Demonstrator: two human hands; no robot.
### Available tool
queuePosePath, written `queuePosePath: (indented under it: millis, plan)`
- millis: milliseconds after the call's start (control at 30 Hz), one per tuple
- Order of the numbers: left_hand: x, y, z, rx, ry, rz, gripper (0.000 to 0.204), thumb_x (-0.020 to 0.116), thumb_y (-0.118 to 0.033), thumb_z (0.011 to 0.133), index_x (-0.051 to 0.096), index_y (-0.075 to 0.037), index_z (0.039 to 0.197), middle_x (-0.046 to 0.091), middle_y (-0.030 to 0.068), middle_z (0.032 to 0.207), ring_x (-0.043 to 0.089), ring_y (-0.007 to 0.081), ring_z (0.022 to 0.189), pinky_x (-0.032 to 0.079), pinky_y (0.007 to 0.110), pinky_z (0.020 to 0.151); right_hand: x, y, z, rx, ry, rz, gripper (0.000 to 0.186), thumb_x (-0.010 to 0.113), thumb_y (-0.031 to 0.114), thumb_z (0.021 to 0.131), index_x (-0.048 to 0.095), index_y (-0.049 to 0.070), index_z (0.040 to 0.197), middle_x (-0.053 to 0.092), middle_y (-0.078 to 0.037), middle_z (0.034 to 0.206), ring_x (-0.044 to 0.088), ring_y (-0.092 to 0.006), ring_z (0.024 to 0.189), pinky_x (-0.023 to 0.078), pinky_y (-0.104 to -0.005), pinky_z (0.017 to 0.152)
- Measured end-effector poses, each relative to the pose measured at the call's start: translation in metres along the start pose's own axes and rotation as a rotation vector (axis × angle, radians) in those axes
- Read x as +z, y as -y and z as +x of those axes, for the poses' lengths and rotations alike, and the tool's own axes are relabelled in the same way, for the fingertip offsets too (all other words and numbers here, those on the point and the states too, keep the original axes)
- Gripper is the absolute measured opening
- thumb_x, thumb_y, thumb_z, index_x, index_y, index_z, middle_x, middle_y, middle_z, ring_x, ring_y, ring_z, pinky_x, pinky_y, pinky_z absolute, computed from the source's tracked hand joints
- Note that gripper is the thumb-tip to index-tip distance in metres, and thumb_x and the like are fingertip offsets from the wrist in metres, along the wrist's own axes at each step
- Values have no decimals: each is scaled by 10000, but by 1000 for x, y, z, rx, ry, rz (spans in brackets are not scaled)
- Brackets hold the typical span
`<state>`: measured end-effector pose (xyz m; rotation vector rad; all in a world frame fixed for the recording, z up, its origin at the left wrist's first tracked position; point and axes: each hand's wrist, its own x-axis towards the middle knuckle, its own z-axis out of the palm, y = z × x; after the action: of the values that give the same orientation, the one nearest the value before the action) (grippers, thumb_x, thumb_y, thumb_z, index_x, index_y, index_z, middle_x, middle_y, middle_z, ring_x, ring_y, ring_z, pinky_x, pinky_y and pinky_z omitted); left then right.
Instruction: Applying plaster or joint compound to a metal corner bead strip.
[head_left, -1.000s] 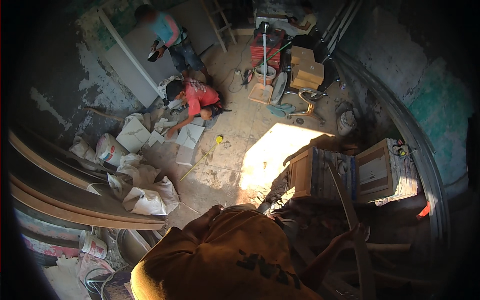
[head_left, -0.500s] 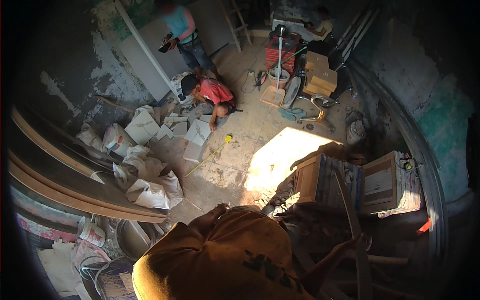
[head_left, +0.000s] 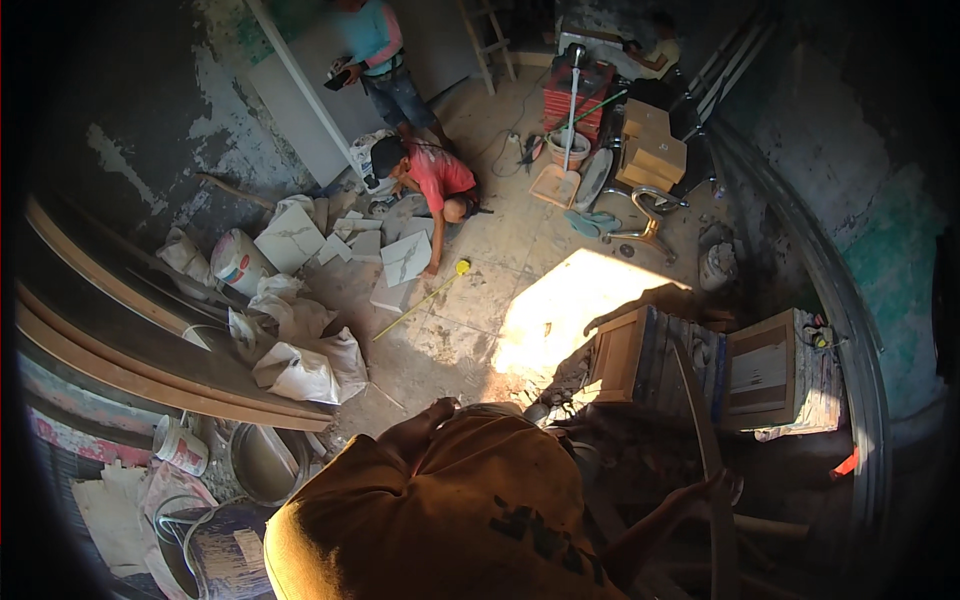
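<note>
A long, narrow, dull-brown board, seemingly wooden (head_left: 704,430), is extending lengthwise at the person's right side, its far end appearing narrower, its near end running toward the view's lower edge, while the right hand (head_left: 722,486) is gripping its lower half

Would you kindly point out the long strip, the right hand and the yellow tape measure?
Long strip (head_left: 703,422): head view, its upper half.
Right hand (head_left: 699,491): head view, left of the strip.
Yellow tape measure (head_left: 463,267): head view, its case.
</note>
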<state>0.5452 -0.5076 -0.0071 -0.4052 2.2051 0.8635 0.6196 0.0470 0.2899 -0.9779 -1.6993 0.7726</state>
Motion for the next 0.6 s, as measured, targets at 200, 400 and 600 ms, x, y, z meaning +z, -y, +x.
queuePosePath:
  millis: [200, 400, 600]
  plan:
    - [-3, -9, -7, 34, -14, 53, 320, 501, -292, 918, 676, -152, 1147, 651, 178, 1184, 601, 349, 1135, 448, 450, 971, -4, -8, 0, -123, 8, -32, 317, 620, 268, 885, 650, -40, 956, 497, -189, 1219, 515, -303, 1110, 507, -434, 891]
    - [-1, -3, -4, 18, 5, 28, 305, 515, -299, 908, 686, -169, 1125, 659, 158, 1174, 608, 336, 1128, 451, 452, 967, 2, -4, 1, 58, 22, 72, 340, 612, 279, 896, 636, -50, 974, 466, -200, 1250, 513, -301, 1107, 509, -420, 896]
    - [1, -3, 1, -14, -6, 12, 301, 523, -309, 903, 689, -170, 1111, 666, 137, 1167, 617, 325, 1116, 461, 434, 960, -1, 3, -3, 10, 28, 41, 333, 633, 257, 891, 620, -56, 1002, 446, -184, 1273, 511, -286, 1113, 506, -415, 908]
